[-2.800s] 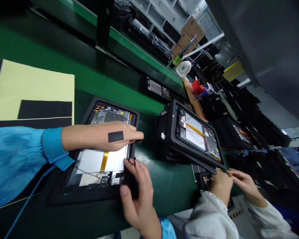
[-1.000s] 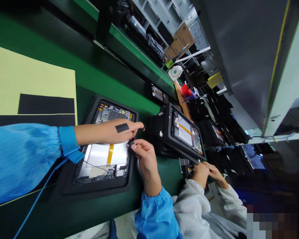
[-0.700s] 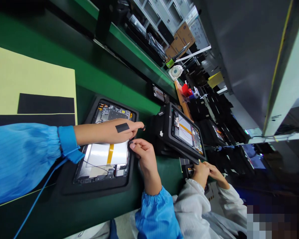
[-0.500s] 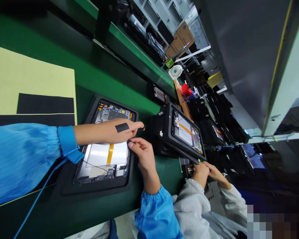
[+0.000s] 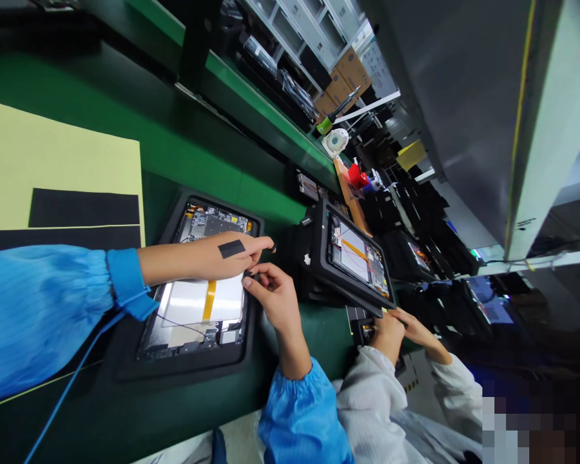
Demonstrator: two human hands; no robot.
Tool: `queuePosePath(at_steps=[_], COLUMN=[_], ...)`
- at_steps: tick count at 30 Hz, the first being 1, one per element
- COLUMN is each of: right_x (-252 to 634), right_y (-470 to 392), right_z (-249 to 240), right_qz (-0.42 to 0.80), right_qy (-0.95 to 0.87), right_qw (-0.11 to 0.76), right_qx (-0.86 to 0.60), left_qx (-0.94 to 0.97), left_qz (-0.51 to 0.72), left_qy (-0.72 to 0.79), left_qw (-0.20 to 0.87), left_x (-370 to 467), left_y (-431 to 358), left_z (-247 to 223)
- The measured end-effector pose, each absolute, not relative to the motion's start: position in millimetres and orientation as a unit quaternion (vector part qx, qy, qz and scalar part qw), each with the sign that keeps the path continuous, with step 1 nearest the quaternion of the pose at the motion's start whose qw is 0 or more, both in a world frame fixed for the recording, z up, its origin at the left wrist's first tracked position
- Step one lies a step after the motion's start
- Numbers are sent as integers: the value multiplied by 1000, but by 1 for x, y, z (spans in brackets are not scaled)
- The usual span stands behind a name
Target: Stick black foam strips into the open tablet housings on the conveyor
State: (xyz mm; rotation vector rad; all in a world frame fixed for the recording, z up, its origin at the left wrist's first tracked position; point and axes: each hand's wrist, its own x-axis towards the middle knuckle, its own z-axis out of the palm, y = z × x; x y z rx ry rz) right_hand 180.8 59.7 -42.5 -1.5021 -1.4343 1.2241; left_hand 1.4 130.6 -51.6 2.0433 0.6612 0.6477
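An opened tablet [image 5: 200, 303] with a white battery, a yellow strip and a circuit board lies in a black foam tray [image 5: 174, 368]. My left hand [image 5: 232, 253] reaches across it, a black tape piece [image 5: 231, 249] stuck on its back. A small dark bit shows at its index fingertip; its other fingers are curled and partly hidden. My right hand [image 5: 275, 296], at the tablet's right edge, pinches a small black piece [image 5: 247, 274] between thumb and finger. It looks like tape, and the fingers of both hands are close together there.
Yellow backing sheet [image 5: 87, 154] with black strips lies at the left. Another opened tablet [image 5: 357, 254] rests on a stack of black trays to the right. Beside it are a co-worker's hands [image 5: 396, 332]. A small white fan [image 5: 336, 141] stands farther back.
The view has shifted slightly, so the bench contents appear a little further left. Both hands stay at the tablet's right edge, and the right fingers have bent slightly.
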Motion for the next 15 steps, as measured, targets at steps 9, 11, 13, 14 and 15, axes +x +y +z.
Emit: queuePosePath(at_steps=[9, 11, 13, 14, 15], right_x=[186, 186, 185, 183, 182], right_y=[67, 70, 72, 72, 73], right_z=[-46, -50, -55, -58, -60], right_qz=[468, 483, 485, 483, 478], right_qy=[-538, -541, -542, -541, -540], right_qw=[388, 389, 401, 407, 412], right_qx=[-584, -568, -557, -556, -557], left_qx=[829, 827, 823, 822, 823], left_qz=[238, 243, 250, 253, 255], left_qy=[272, 276, 281, 282, 283], left_qw=[427, 426, 425, 424, 422], left_x=[1, 1, 2, 3, 3], left_y=[128, 128, 128, 128, 128], left_z=[-39, -39, -40, -41, -42])
